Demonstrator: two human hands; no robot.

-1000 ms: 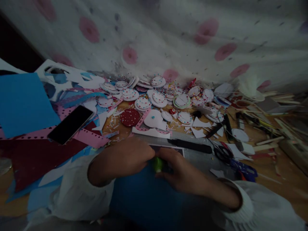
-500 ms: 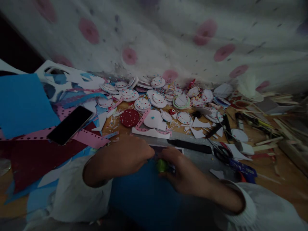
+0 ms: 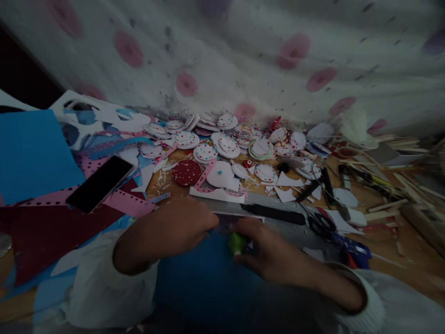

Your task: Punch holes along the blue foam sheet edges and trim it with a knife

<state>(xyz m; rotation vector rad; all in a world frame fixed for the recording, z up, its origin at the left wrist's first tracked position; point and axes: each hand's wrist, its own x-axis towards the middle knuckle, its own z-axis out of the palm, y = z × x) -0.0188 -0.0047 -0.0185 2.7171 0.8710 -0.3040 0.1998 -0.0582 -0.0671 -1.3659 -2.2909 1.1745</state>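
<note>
A blue sheet (image 3: 205, 287) lies in front of me, its top edge between my two hands. My left hand (image 3: 181, 225) is closed at the sheet's upper left edge, its fingertips pinched there and partly smeared. My right hand (image 3: 264, 246) is closed round a small green object (image 3: 236, 243) at the sheet's upper right; my fingers hide most of it, so its kind is unclear. Just beyond the hands lies a dark, pale-edged flat piece (image 3: 239, 217) on a grey mat (image 3: 292, 234), beside a black-handled tool (image 3: 278, 213).
Several layered white discs with coloured dots (image 3: 227, 144) crowd the back. To the left are a phone (image 3: 100, 184), a blue sheet (image 3: 34, 153) and dark red paper (image 3: 52, 241). Scissors (image 3: 321, 225), a blue glue gun (image 3: 351, 246) and wooden sticks (image 3: 417, 195) lie right.
My left hand has shifted slightly left. My right hand and the green object have moved a little right, widening the gap between the hands.
</note>
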